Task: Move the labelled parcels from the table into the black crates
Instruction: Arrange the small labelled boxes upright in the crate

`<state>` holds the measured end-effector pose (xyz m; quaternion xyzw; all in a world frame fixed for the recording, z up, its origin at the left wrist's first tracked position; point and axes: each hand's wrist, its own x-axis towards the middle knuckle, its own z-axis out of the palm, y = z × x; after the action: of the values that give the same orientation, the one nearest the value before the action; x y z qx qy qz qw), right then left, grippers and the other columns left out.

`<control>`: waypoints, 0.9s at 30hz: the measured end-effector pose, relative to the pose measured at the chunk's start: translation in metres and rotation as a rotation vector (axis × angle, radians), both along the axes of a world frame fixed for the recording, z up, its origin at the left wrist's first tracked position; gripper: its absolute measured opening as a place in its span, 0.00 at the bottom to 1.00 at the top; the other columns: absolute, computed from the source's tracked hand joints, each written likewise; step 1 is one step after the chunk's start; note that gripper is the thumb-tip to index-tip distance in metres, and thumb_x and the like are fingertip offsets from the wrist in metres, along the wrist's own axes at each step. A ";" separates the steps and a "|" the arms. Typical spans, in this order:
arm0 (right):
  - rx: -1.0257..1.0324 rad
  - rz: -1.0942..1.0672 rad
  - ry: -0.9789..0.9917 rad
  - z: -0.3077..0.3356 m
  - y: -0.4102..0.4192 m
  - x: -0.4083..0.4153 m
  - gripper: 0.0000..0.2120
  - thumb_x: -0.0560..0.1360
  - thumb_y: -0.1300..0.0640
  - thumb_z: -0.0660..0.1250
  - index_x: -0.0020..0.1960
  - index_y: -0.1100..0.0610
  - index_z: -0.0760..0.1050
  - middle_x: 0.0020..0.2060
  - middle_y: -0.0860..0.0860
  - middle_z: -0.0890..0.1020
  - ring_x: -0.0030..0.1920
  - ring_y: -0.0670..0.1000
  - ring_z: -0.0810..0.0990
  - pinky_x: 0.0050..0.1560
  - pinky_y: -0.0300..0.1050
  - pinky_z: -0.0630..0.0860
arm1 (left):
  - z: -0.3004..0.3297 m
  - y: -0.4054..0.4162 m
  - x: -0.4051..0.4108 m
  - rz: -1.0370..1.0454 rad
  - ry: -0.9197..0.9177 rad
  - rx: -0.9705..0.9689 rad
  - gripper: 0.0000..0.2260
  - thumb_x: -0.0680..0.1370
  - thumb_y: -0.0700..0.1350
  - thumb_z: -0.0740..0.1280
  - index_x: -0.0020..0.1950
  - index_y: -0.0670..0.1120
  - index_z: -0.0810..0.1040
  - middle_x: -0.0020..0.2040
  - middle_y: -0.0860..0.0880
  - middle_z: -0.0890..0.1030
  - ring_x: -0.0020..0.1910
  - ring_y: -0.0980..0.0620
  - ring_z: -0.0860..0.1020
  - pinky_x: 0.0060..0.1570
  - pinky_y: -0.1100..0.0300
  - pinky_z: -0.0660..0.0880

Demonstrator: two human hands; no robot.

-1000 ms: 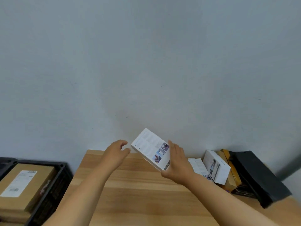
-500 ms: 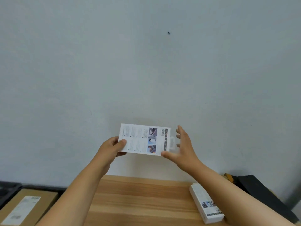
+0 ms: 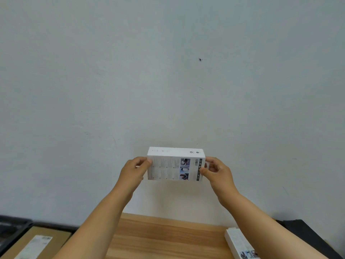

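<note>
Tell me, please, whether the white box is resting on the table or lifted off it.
Lifted off it. The white box is held in the air before the wall, the left hand and right hand gripping its ends, well above the table.

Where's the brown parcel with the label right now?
Head view, bottom left: the brown parcel lies in the black crate, left of the wooden table.

White box [image 3: 173, 165] held up w/ left hand [image 3: 133, 170] & right hand [image 3: 217, 171] pinching its ends, above wood table [image 3: 164, 238]; 2nd white box [image 3: 239, 243] on table, labelled brown parcel [image 3: 35, 243] in black crate [image 3: 11, 230].
</note>
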<state>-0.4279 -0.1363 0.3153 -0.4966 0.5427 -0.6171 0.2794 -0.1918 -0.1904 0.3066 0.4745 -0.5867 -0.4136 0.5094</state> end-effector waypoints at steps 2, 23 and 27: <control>0.013 0.027 -0.051 0.002 -0.001 0.002 0.16 0.73 0.72 0.65 0.52 0.53 0.78 0.45 0.53 0.84 0.47 0.49 0.81 0.49 0.41 0.79 | 0.006 0.002 -0.002 -0.007 0.100 0.054 0.08 0.81 0.53 0.59 0.50 0.53 0.76 0.52 0.50 0.78 0.50 0.51 0.78 0.43 0.59 0.76; 0.114 0.083 -0.509 -0.007 -0.007 0.007 0.09 0.76 0.68 0.65 0.39 0.59 0.68 0.54 0.64 0.80 0.50 0.58 0.81 0.53 0.56 0.80 | 0.013 0.011 -0.018 0.044 0.294 -0.088 0.04 0.77 0.40 0.66 0.52 0.45 0.75 0.51 0.52 0.83 0.53 0.58 0.78 0.43 0.67 0.72; 0.161 0.109 -0.522 -0.007 -0.007 0.003 0.13 0.73 0.71 0.66 0.55 0.60 0.70 0.56 0.62 0.79 0.51 0.57 0.81 0.49 0.53 0.81 | 0.011 0.011 -0.017 -0.020 0.284 -0.092 0.07 0.77 0.37 0.65 0.53 0.47 0.77 0.51 0.52 0.83 0.54 0.54 0.80 0.47 0.64 0.76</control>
<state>-0.4245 -0.1432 0.3087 -0.3256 0.4720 -0.6632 0.4810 -0.2091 -0.1792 0.3177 0.3815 -0.5318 -0.4541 0.6045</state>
